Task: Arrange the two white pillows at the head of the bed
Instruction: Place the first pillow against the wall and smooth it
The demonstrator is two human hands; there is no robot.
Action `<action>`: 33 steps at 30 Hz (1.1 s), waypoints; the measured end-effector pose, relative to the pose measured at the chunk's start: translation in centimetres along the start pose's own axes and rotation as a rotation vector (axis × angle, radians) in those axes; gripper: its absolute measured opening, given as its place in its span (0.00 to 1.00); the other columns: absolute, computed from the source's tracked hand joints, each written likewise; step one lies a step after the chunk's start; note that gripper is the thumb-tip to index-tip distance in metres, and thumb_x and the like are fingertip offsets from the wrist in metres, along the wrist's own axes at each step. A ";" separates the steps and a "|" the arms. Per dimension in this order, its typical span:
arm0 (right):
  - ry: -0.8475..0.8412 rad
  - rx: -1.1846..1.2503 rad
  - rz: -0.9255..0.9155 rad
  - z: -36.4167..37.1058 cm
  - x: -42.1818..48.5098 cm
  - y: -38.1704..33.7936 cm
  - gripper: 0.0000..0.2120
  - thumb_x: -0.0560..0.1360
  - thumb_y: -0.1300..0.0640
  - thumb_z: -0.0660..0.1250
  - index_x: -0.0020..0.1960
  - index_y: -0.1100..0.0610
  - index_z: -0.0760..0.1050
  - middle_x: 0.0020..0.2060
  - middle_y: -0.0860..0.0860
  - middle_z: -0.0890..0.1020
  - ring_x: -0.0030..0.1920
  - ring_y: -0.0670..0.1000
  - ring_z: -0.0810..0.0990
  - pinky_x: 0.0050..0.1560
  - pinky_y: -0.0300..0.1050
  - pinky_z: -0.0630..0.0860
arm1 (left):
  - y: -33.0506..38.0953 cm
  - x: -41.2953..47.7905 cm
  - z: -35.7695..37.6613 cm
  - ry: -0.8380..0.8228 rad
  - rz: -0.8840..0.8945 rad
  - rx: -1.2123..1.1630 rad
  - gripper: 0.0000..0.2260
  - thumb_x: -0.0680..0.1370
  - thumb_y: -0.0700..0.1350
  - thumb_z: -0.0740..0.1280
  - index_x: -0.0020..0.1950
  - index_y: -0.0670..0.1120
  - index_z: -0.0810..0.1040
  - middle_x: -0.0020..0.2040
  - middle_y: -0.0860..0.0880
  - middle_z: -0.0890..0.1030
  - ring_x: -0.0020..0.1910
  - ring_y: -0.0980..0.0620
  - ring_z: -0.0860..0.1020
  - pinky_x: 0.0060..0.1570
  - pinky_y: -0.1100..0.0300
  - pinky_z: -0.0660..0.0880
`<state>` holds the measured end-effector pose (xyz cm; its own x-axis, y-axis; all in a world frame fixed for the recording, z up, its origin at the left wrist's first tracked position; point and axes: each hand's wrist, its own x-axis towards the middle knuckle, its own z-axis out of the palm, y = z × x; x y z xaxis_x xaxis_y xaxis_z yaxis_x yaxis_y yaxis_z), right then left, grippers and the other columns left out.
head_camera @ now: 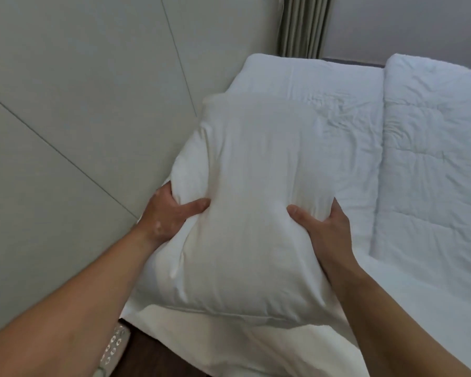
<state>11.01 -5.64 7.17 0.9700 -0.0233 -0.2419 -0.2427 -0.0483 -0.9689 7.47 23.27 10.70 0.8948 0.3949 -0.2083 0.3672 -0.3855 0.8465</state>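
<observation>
We've got the near pillow [245, 202] gripped on both long sides: left hand [169, 213] at its left edge, thumb pressed into the top; right hand [324, 227] at the right edge, thumb likewise on top. Second pillow [324, 93] lies flat beyond it, against the panelled wall [79, 104]. Folded duvet [433, 159] sits right of both, curtain [302, 25] behind.

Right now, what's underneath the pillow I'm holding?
Both hands, left hand and right hand, hold the pillow over the white sheet. Beyond it lies a folded duvet. Whatever sits directly beneath is covered.
</observation>
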 end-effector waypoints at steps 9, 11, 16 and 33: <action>-0.064 0.103 0.154 17.8 2.9 5.1 0.25 0.70 0.56 0.81 0.64 0.49 0.78 0.52 0.46 0.88 0.51 0.47 0.87 0.54 0.48 0.83 | -5.1 9.0 -13.1 -0.010 -0.043 0.250 0.24 0.68 0.47 0.82 0.60 0.56 0.78 0.50 0.61 0.80 0.45 0.67 0.80 0.45 0.75 0.72; -0.080 0.114 0.214 21.1 3.2 7.5 0.23 0.70 0.58 0.81 0.62 0.48 0.79 0.51 0.46 0.88 0.50 0.47 0.88 0.56 0.51 0.84 | -6.8 10.3 -14.9 -0.014 -0.065 0.324 0.31 0.68 0.49 0.82 0.69 0.50 0.77 0.55 0.55 0.80 0.53 0.54 0.78 0.47 0.69 0.71; -0.090 0.112 0.396 27.8 2.5 14.7 0.24 0.70 0.60 0.81 0.63 0.52 0.79 0.52 0.49 0.89 0.52 0.51 0.88 0.60 0.58 0.82 | -13.4 13.1 -17.2 -0.060 -0.167 0.440 0.37 0.68 0.54 0.82 0.74 0.48 0.74 0.63 0.47 0.82 0.55 0.49 0.76 0.54 0.57 0.68; -0.629 -0.633 0.555 29.9 4.6 25.0 0.25 0.65 0.35 0.77 0.56 0.48 0.84 0.48 0.45 0.89 0.53 0.50 0.87 0.59 0.55 0.82 | -30.1 12.1 -15.3 -0.025 -0.430 0.383 0.44 0.70 0.51 0.81 0.81 0.50 0.63 0.73 0.43 0.78 0.69 0.41 0.77 0.58 0.57 0.67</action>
<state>9.76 22.93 -19.70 0.5074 0.3125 -0.8030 -0.4406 -0.7068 -0.5534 3.33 52.45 -9.83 0.6489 0.5649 -0.5097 0.7608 -0.4709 0.4466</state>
